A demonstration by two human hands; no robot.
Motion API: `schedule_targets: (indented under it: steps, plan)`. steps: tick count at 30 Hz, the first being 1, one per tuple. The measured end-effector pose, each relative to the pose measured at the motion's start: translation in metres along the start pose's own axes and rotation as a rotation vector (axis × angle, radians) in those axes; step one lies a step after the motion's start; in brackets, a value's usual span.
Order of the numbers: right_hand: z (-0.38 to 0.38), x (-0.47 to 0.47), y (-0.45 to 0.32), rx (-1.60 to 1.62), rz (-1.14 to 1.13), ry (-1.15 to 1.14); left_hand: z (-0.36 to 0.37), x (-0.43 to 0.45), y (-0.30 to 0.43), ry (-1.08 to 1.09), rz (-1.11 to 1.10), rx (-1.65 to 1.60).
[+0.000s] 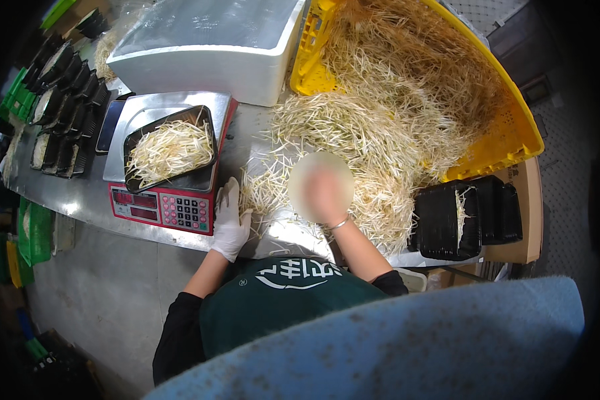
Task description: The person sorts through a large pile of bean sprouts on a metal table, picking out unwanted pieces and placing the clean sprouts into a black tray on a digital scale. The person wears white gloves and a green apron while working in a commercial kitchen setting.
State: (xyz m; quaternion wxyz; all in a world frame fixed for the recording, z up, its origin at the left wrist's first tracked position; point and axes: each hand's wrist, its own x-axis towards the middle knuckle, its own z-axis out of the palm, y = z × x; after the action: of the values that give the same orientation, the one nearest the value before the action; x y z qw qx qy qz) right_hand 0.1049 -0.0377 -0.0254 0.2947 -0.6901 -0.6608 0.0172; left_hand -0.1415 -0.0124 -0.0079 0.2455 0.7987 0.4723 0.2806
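My left hand, in a white glove, rests against the right side of a red and silver digital scale. Its thumb is spread from the fingers, and I see nothing held in it. On the scale's metal platform a black plastic tray sits askew, heaped with bean sprouts. My right hand is over the loose pile of bean sprouts on the metal table. A blurred patch covers that hand, so its fingers and anything in them are hidden. A bangle circles the wrist.
A yellow plastic crate lies tipped, sprouts spilling from it. Behind the scale stands a white foam box. Stacked black trays are at the right, near a cardboard box. Filled trays and a phone lie left.
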Motion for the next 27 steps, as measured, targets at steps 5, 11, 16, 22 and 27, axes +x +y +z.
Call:
schedule_targets:
  steps: [5, 11, 16, 22, 27]
  plan:
    - [-0.031, 0.008, 0.003, 0.045, -0.041, 0.177, 0.019, 0.029, 0.011, -0.032, -0.108, 0.136]
    - [-0.183, -0.044, 0.003, 0.532, 0.211, -0.339, 0.035, 0.044, -0.038, -0.023, -0.332, -0.537]
    - [-0.192, -0.122, 0.033, -0.265, 0.381, -0.954, 0.027, 0.051, -0.012, 0.139, 0.004, -0.184]
    - [-0.086, -0.031, -0.032, 0.267, 0.092, -0.413, 0.033, 0.055, 0.016, -0.117, -0.046, 0.068]
    - [-0.001, 0.016, -0.058, 0.122, -0.101, -0.391, 0.030, 0.039, -0.013, 0.008, -0.045, -0.137]
